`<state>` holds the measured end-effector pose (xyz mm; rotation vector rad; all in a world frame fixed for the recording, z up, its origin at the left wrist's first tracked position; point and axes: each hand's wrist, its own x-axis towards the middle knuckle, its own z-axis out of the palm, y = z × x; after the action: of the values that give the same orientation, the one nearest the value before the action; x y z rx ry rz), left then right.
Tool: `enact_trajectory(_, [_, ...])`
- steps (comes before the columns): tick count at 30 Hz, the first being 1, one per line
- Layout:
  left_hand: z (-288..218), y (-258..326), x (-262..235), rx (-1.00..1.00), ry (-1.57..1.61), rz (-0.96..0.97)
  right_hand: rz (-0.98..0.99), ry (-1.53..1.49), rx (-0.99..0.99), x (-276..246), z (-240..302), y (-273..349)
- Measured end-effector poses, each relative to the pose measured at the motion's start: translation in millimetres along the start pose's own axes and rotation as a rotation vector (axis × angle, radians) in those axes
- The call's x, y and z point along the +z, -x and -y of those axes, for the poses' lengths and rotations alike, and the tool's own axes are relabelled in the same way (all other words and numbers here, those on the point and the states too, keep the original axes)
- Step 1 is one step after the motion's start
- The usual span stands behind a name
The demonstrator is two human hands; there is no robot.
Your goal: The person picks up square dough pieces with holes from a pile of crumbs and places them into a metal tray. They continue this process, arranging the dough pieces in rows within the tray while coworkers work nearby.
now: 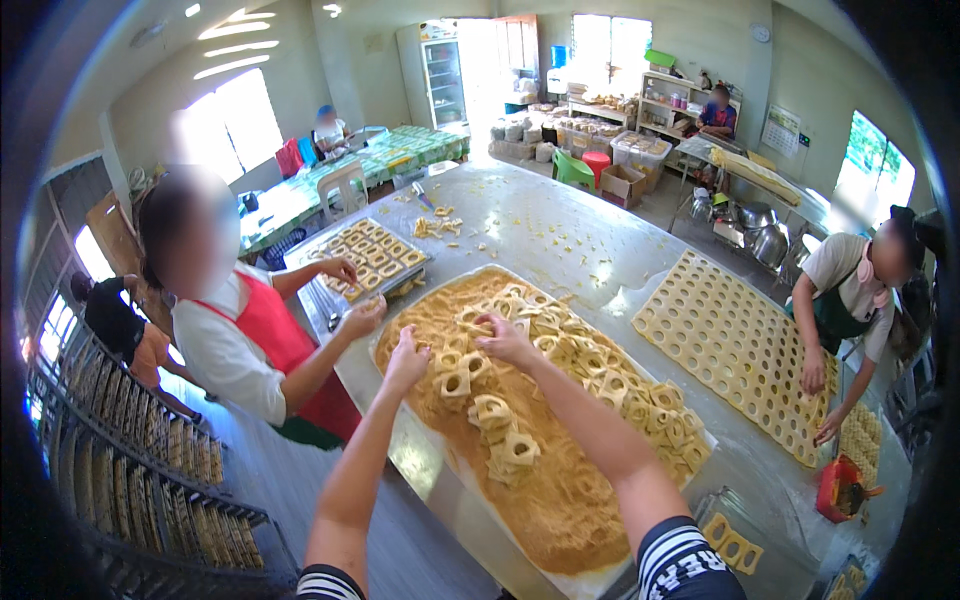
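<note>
Both my hands reach over a heap of brown crumbs [540,510] spread on a white sheet. Flat pale dough pieces with round holes [452,378] lie on the crumbs, piled thickest toward the right. My left hand [406,362] is above the left part of the crumbs, fingers pinched together; what it grips is too small to make out. My right hand [508,342], a little to the right, has its fingers closed on a pale dough piece [472,328] at the edge of the pile.
At left, a person in a red apron [305,345] works by a tray of holed dough pieces [372,250]. Another person at right touches a perforated dough sheet [735,345] near a red container [840,488]. Metal racks [150,480] stand at lower left.
</note>
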<state>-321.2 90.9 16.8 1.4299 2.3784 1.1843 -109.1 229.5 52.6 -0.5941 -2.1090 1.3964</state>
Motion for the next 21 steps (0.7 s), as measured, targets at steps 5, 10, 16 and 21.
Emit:
enact_trajectory(5, [-20, -7, 33, -0.066, -0.185, 0.247, -0.015, 0.586, -0.191, 63, -37, -68])
enact_trajectory(10, [-15, -22, 66, 0.078, -0.009, 0.353, 0.346, 0.805, 0.098, 46, -105, -100])
enact_trajectory(16, [-50, 11, 36, -0.025, -0.13, 0.147, 0.185, 0.46, 0.142, 23, -48, -40])
enact_trajectory(21, [-150, 105, 20, 0.165, 0.151, 0.043, 0.072, 0.064, -0.101, -56, -29, 72])
